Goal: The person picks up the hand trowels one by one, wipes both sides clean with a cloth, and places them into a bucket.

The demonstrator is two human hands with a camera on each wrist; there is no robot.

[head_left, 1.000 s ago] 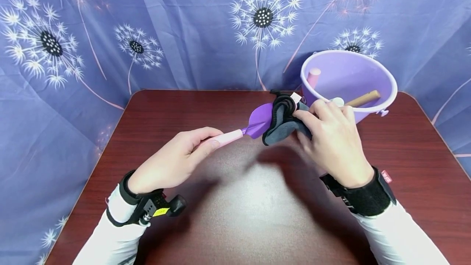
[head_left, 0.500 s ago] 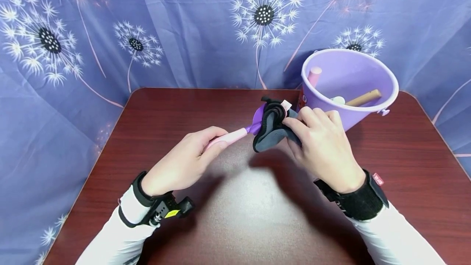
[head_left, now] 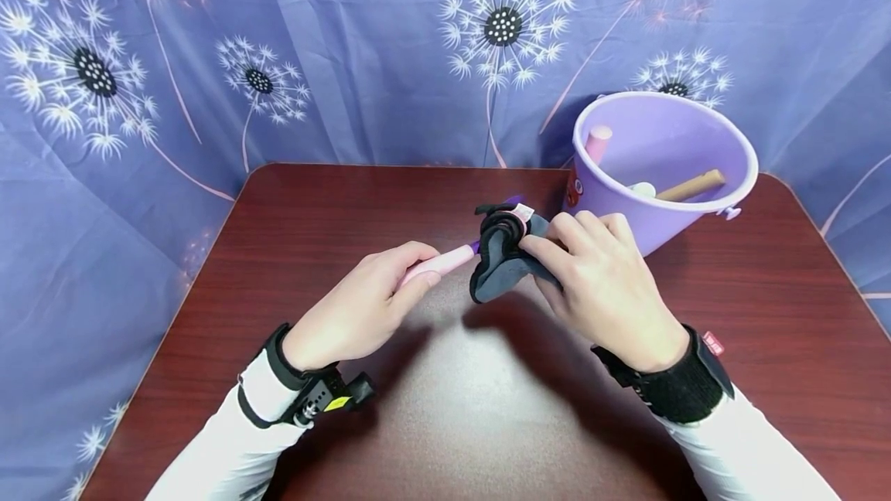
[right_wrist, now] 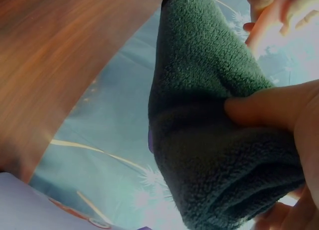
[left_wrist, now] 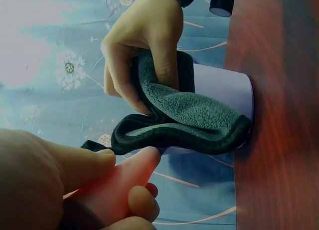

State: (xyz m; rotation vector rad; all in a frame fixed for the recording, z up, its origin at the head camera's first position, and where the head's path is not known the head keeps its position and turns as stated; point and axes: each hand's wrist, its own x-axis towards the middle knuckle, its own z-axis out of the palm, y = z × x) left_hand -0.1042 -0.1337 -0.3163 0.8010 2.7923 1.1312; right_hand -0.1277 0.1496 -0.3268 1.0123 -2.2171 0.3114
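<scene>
My left hand (head_left: 362, 304) grips the pink handle of a toy shovel (head_left: 445, 260) above the table. Most of its purple blade is hidden behind a dark grey cloth (head_left: 497, 261) with black edging and a white tag. Bunched up, the cloth is held between the thumb and fingers of my right hand (head_left: 599, 284), against the shovel near where handle meets blade. In the left wrist view the fleecy cloth (left_wrist: 194, 113) hangs in folds just beyond the handle (left_wrist: 119, 185). The right wrist view shows my right thumb pressing into the cloth (right_wrist: 209, 125).
A purple bucket (head_left: 647, 219) stands at the back right of the dark red table (head_left: 334, 207). Inside it are a pink handle (head_left: 598, 142), a tan stick-like piece (head_left: 692, 185) and a whitish item (head_left: 643, 189). A blue dandelion-print curtain (head_left: 390, 60) hangs behind.
The right hand and cloth have moved left and slightly down across the blade, covering more of it. The left hand with the shovel has shifted a little to the right.
</scene>
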